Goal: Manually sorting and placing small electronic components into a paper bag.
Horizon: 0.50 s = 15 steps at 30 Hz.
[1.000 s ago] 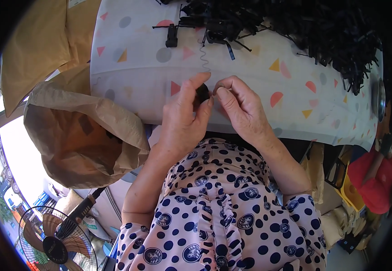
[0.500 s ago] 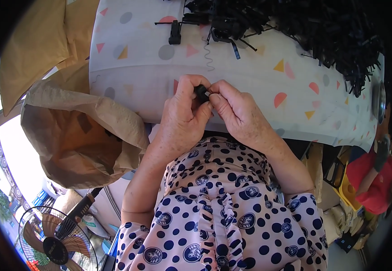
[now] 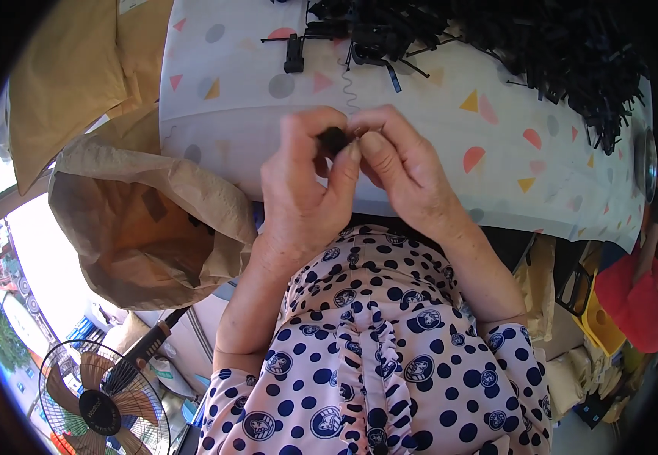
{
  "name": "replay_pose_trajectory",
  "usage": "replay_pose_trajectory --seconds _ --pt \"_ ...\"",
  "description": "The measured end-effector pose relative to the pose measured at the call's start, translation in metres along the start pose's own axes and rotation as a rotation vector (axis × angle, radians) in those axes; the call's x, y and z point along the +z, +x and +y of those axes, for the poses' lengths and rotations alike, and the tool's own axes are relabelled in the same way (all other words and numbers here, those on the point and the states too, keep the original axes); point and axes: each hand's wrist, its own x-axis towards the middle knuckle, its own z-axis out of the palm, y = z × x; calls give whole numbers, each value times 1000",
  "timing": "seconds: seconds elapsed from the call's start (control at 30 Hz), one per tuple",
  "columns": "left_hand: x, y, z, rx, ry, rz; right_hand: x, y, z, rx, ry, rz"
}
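Over the table's near edge, my left hand (image 3: 306, 171) pinches a small black plastic part (image 3: 334, 140) between thumb and fingers; it is blurred and partly covered. My right hand (image 3: 405, 167) meets it there, thumb and forefinger closed together at the part's right side. Whether the right fingers grip the same part or a smaller bit at it, I cannot make out. Farther off on the patterned tablecloth (image 3: 245, 129) lies a single black part (image 3: 293, 53) with a thin arm. A big heap of similar black parts (image 3: 526, 53) covers the far right of the table.
An open brown paper bag (image 3: 147, 227) stands left of my arm, with more brown paper (image 3: 64, 83) behind it. A fan (image 3: 101, 409) is at lower left. A round glass-like dish (image 3: 645, 163) sits at the right edge. Beyond it are a person in red (image 3: 636, 299) and a yellow crate (image 3: 600, 322).
Both hands have shifted slightly and turned about the black part, the left one blurred by motion. The light bit seen at the part's end is now hidden. The whole view has moved a little.
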Motion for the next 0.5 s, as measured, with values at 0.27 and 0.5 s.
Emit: replay_pose_trajectory --seconds 0.27,0.5 --pt "-18 15 17 -502 -1101 -11 -14 2 -1 132 456 -12" --pt "-12 6 14 -593 -1012 -223 -25 3 2 140 508 -12"
